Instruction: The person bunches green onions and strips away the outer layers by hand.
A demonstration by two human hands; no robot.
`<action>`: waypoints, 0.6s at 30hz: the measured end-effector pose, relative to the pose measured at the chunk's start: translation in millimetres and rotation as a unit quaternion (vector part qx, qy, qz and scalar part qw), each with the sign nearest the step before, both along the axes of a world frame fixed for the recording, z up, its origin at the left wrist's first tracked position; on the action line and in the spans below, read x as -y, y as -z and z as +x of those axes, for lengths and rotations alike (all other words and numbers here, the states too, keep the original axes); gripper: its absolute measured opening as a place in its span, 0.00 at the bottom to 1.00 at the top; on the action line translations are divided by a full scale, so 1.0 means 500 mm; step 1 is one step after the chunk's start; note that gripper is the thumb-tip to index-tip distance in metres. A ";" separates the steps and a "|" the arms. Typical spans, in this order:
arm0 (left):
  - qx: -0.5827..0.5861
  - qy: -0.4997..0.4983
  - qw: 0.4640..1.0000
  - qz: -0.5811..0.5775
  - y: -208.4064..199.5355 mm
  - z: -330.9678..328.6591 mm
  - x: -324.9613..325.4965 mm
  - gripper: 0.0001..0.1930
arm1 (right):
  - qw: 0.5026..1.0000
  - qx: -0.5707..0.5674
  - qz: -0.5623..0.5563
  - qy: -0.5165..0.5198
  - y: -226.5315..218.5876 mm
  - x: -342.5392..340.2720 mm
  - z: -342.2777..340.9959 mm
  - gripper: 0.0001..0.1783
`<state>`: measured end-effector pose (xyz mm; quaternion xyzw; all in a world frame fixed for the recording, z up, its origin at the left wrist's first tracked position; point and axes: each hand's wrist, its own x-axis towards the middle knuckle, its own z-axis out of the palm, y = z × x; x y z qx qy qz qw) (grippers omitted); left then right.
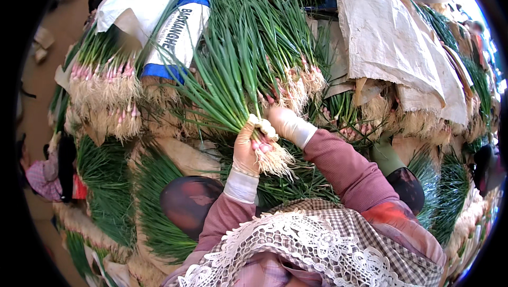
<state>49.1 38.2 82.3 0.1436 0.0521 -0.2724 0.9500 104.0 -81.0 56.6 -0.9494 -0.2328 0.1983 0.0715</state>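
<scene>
My left hand (245,149), in a pale glove with a white cuff, is closed round a bunch of spring onions (272,159). Pink bulbs and pale, stringy roots stick out below the fist, while the long green leaves fan up and to the left. Just right of it, my right hand (286,123), gloved too, has its fingers curled in at the root ends of a large heap of spring onions (301,87). What those fingers hold, if anything, is hidden.
A blue and white sack (180,30) and a white sheet (143,1) lie over more onions on the left. Beige cloth (389,43) covers a stack on the right. Loose green leaves (159,207) flank my knees. A person in checked clothing (45,178) is at the far left.
</scene>
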 end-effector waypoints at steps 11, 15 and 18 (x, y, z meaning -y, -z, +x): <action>-0.062 0.011 0.989 0.134 0.025 0.006 0.020 0.11 | 0.935 0.086 0.062 0.338 -0.071 0.111 -0.013 0.12; -0.058 0.003 0.993 0.103 0.018 0.007 0.022 0.10 | 0.931 -0.041 0.180 0.314 -0.075 0.143 0.006 0.17; -0.012 -0.026 0.994 0.109 0.016 0.005 0.016 0.09 | 0.804 -0.153 0.467 0.334 -0.094 0.144 -0.011 0.18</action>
